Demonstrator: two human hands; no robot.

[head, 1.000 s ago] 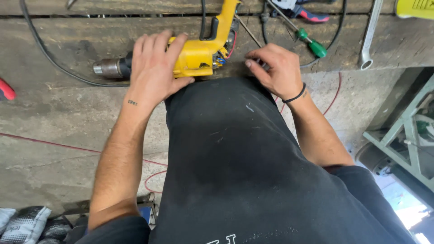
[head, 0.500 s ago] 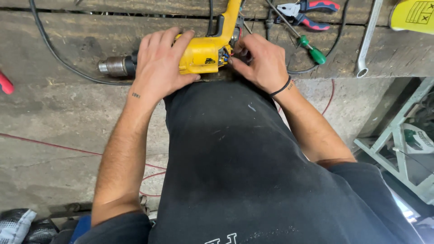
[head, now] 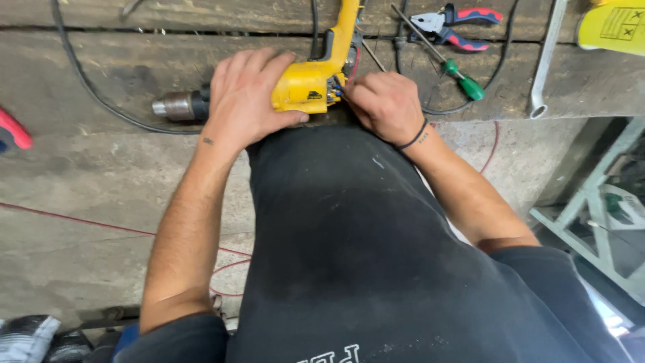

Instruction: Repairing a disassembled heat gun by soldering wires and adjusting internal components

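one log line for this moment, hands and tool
left hand: gripping yellow drill body | right hand: fingers at drill's rear wiring | nearby: green screwdriver, pliers

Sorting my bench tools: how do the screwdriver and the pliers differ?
The screwdriver has one green handle and a thin straight shaft; the pliers have two red-and-blue handles and short jaws. The screwdriver lies diagonally, the pliers nearly level. Both lie unheld on the wooden bench.

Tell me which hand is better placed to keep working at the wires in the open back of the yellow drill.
Right. The right hand is curled at the drill's open rear, fingertips at the coloured wires. The left hand lies flat over the yellow drill body near the chuck, likely steadying it on the bench.
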